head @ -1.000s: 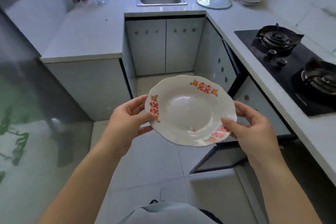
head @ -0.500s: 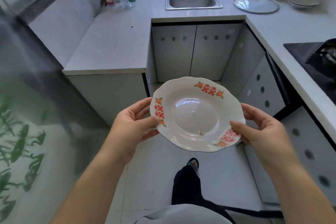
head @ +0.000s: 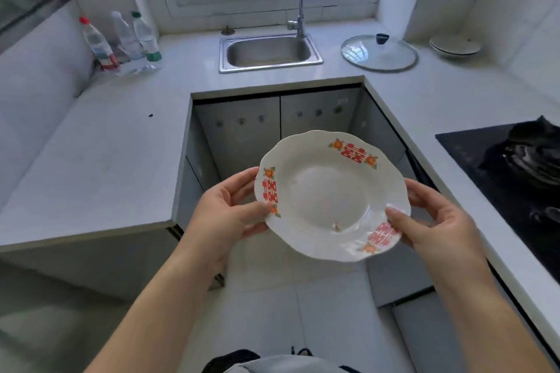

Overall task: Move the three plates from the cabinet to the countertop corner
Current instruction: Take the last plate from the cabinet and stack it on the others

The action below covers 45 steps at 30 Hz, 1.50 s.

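A white scalloped plate (head: 327,194) with red and orange rim decorations hangs level in front of me, above the floor between the counters. My left hand (head: 225,209) grips its left rim and my right hand (head: 436,221) grips its lower right rim. Two stacked white plates (head: 454,46) rest in the far right corner of the countertop (head: 439,91). Closed cabinet doors (head: 278,124) stand below the sink.
A steel sink (head: 268,51) with a tall tap sits under the window. A glass pot lid (head: 378,53) lies right of it. Three plastic bottles (head: 127,39) stand at the far left. A black gas hob (head: 515,166) fills the right counter.
The view has risen and swung left toward the sink and window. The plate stays held in both hands at about the same spot in front of me.
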Tool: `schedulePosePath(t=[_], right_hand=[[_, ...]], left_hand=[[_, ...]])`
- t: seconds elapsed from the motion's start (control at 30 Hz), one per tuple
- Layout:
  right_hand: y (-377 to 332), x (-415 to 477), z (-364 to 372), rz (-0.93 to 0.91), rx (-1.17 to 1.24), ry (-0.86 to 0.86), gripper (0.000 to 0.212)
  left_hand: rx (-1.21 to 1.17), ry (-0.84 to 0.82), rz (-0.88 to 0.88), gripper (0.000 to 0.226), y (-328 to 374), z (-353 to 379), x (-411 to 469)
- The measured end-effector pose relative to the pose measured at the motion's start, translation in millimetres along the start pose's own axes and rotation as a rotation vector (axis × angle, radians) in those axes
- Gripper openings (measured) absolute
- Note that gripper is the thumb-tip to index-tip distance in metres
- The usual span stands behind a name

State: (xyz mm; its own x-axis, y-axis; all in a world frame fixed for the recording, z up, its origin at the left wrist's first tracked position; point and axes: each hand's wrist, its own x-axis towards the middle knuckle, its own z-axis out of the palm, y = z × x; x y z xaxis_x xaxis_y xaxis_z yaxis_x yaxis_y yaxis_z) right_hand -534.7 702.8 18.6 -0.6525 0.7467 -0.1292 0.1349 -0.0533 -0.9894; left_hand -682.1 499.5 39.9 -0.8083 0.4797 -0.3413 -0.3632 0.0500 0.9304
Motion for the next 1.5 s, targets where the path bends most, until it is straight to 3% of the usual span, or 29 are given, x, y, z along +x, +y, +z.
schedulePosePath(t=[0.4, 0.8, 1.23, 1.5], right_hand=[[-17, 182, 19, 0.020, -0.047, 0.158, 0.048], [-70, 403, 85, 0.016, -0.019, 0.283, 0.047], [-73, 537, 69, 0.089, -0.022, 0.369, 0.041], [-75, 629, 14, 0.116, -0.003, 0.413, 0.040]], left_hand=[[0.017, -0.151, -0.008, 0.044, 44, 52, 209], [0.064, -0.264, 0.024, 0.051, 151, 82, 457], [0.139, -0.327, -0.027, 0.053, 181, 153, 595], [0.178, -0.370, -0.051, 0.049, 202, 246, 672]])
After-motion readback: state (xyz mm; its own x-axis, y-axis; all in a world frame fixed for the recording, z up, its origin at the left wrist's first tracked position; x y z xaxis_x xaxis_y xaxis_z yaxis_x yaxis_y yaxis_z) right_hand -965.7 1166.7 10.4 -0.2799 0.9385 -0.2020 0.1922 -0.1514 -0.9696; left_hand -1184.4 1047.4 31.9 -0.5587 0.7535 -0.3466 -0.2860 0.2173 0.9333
